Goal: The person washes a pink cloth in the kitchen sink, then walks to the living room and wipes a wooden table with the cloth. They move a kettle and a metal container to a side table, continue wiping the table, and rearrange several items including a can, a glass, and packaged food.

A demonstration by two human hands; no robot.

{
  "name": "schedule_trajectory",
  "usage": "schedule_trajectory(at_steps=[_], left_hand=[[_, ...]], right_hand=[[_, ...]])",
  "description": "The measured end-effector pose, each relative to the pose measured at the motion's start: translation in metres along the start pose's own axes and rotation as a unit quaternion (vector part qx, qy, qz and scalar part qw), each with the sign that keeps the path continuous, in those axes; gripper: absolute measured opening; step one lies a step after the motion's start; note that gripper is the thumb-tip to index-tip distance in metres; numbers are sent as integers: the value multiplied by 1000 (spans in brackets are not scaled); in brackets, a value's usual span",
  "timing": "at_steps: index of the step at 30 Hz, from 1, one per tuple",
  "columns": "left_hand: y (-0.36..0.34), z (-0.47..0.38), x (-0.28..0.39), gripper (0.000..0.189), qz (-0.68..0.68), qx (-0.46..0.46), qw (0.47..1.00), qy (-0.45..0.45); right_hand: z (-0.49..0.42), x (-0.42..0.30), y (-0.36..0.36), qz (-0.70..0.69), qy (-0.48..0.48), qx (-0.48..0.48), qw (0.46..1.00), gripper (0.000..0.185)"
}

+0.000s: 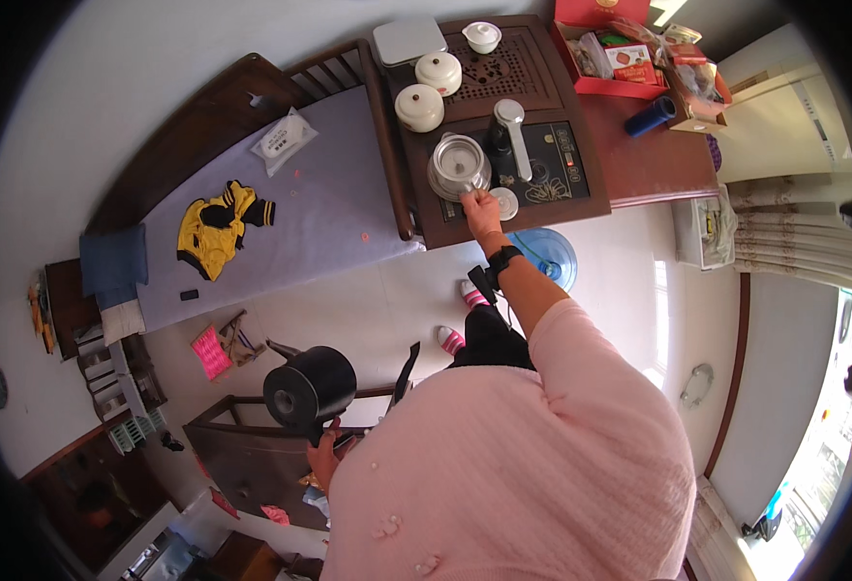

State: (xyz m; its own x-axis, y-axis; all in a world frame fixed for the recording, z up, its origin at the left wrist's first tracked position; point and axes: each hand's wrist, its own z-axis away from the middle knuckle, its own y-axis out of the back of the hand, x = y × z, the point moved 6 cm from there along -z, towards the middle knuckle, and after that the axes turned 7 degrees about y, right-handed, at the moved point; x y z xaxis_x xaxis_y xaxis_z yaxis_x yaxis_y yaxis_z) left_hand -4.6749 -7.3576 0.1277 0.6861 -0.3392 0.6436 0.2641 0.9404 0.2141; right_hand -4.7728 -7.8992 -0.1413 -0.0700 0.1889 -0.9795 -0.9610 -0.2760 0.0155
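My left hand (328, 450) grips the handle of a black kettle (317, 385), held out at my left side. The kettle's spout points away, and one round end with a grey centre faces up. On the tea table (440, 232), my right hand (482, 212) is closed at the near edge of a stainless steel kettle (459, 167); my fingers cover the part they grip. This kettle stands uncovered on a black cooking panel (553, 149). Beside my right hand lies a round white lid (504, 204). A dark dispenser with a silver spout (517, 145) rises behind it.
Two cream lidded jars (419, 108) and a white lidded bowl (482, 36) stand on the tea table. A large blue water bottle (548, 258) is on the floor below. The wooden daybed (324, 189) at left holds a yellow and black jacket (215, 225). Behind me stands a dark cabinet (252, 457).
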Motion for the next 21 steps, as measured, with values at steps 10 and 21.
schedule_trajectory(at_steps=[10,21], left_hand=[[19,-26,-16,37,3,-13,1000,3],[17,-14,-20,41,7,-4,1000,8]], right_hand=[[19,-46,68,370,221,33,902,45],[-7,-26,78,444,85,-62,890,20]])
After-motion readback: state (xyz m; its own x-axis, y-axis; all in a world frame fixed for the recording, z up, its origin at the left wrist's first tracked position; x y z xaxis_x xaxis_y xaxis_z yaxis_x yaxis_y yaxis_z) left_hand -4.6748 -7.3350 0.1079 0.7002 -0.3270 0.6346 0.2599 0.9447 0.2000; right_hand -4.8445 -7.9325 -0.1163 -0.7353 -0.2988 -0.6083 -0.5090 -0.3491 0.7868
